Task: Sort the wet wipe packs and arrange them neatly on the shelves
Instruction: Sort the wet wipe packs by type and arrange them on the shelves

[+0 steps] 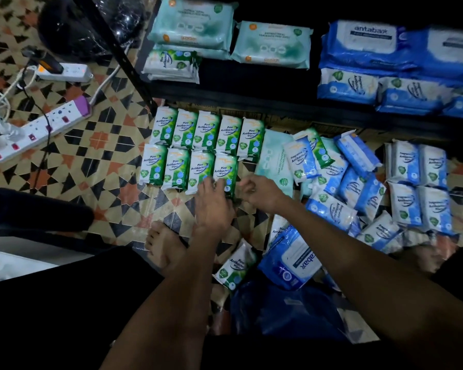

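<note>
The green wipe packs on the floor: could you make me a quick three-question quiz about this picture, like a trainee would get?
1. True or false: the green packs on the floor lie in two rows.
2. Which hand touches the last pack in the near row? A) left hand B) right hand C) neither
3. Fill in: the large dark blue packs lie at the right end of the ___.

Key
1. True: five in the far row, four in the near row.
2. A. The left hand's fingers rest on its lower edge; the right hand hovers beside it, fingers curled, holding nothing that I can see.
3. shelf.
</note>
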